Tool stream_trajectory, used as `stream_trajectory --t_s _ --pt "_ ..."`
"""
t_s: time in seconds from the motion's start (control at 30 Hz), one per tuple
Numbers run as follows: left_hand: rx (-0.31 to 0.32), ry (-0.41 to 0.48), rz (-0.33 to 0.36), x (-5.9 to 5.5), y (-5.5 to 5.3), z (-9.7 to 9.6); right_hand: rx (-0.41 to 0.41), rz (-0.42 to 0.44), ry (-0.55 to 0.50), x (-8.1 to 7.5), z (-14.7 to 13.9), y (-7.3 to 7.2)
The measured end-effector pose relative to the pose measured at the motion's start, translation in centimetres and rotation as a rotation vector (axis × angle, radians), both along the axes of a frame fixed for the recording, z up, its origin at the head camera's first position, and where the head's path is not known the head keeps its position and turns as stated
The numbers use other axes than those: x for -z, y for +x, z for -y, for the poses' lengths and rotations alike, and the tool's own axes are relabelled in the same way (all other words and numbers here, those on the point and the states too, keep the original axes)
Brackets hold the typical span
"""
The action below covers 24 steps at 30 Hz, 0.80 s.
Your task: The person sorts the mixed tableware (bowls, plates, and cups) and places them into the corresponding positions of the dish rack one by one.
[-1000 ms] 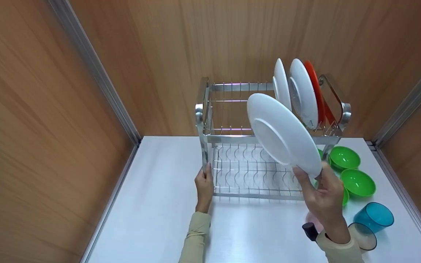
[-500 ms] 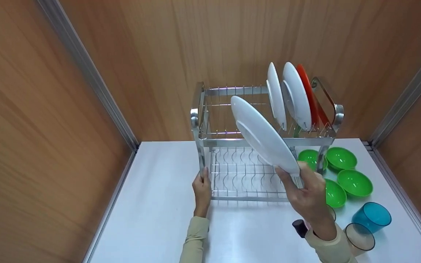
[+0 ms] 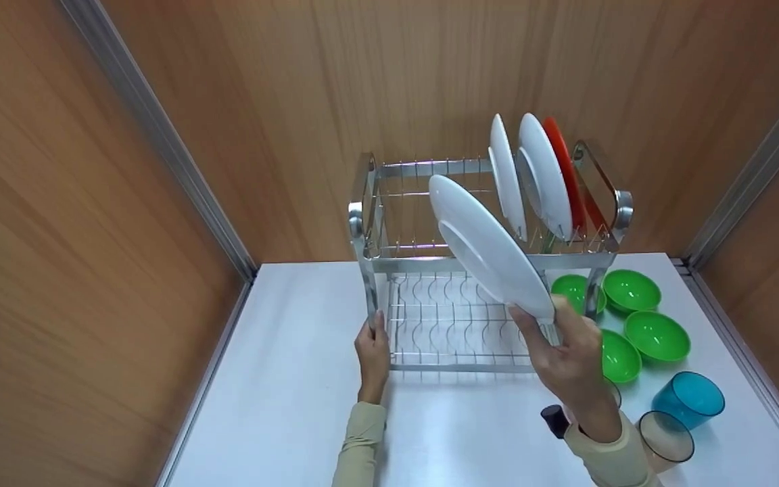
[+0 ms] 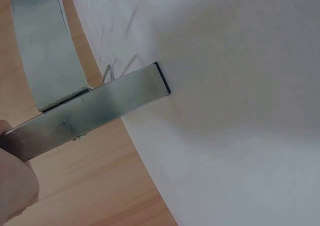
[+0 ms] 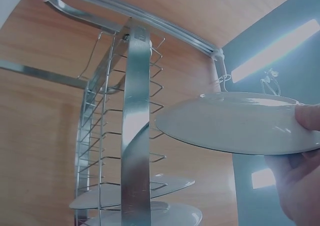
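Observation:
A white plate (image 3: 487, 247) is pinched at its lower rim by my right hand (image 3: 572, 355), thumb on its underside. It tilts in front of the upper tier of a metal dish rack (image 3: 423, 264). In the right wrist view the plate (image 5: 235, 126) is apart from the rack's wires. My left hand (image 3: 372, 355) grips the rack's left front post; the left wrist view shows the same post (image 4: 95, 105) beside the hand (image 4: 17, 183). Two white plates (image 3: 544, 177) (image 3: 508, 177) and a red plate (image 3: 563, 169) stand on edge at the upper tier's right.
Several green bowls (image 3: 656, 336) sit on the white table (image 3: 281, 406) right of the rack. Nearer stand a blue cup (image 3: 688, 399) and a clear brownish cup (image 3: 665, 439). Wooden panels (image 3: 430, 74) enclose the back and sides.
The right hand has moved left with the plate, and the plate has turned more edge-on. My left hand keeps its grip on the post. The head view has shifted slightly.

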<state>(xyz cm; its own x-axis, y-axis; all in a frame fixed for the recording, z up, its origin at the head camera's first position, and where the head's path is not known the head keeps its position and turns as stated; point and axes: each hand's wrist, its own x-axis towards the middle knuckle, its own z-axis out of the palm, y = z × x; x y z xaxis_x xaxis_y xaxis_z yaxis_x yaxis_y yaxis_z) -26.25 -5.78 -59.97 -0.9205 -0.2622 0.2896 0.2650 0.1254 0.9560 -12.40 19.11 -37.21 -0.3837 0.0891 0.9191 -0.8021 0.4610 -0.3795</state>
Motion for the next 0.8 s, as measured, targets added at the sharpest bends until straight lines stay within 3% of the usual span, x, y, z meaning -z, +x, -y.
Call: stream_trajectory --t_s 0.4,0.67,0.8 --pt "-0.015 0.016 0.057 0.0 -0.1 -0.2 0.048 -0.027 -0.001 -0.3 0.6 -0.4" --pt "0.025 0.028 0.004 -2.8 1.6 -0.3 0.069 -0.044 -0.104 -0.9 1.0 -0.9" --pt "0.022 0.030 -0.011 -3.3 1.9 -0.3 0.138 -0.002 -0.130 -1.2 0.9 -1.0"
